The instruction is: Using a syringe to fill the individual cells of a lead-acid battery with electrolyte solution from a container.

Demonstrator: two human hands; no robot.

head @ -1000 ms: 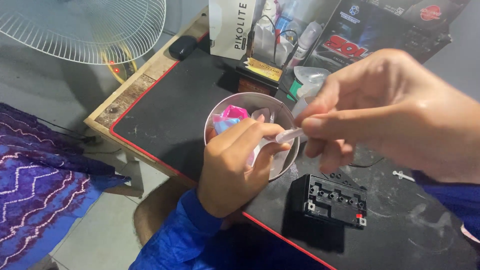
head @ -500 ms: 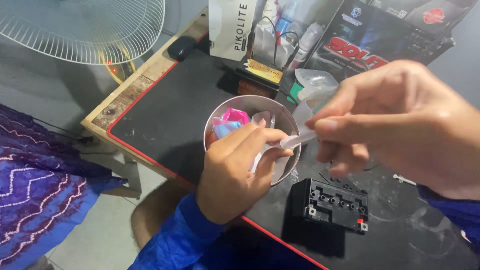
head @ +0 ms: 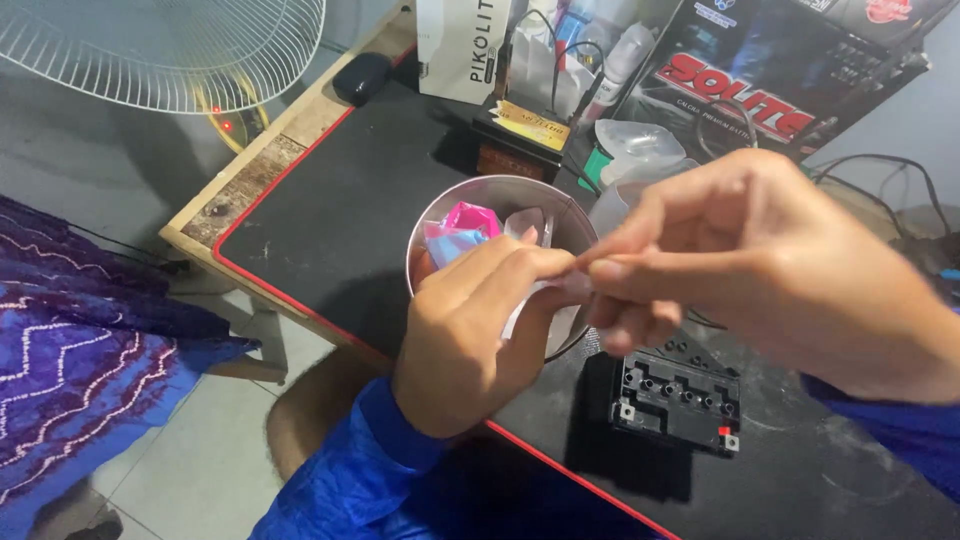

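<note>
1. Pinching a small clear plastic piece [head: 575, 285] between both hands, the left hand [head: 470, 340] and right hand [head: 760, 260] meet above the round bowl [head: 440, 215].
2. Slipping fingers could drop it among the pink wrappers [head: 470, 217] (hard to find).
3. Jerking could knock the black battery [head: 675, 400] on the table [head: 340, 220].

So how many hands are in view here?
2. The left hand is over the round tin; the right hand meets it fingertip to fingertip above the tin, pinching something small and pale.
</note>
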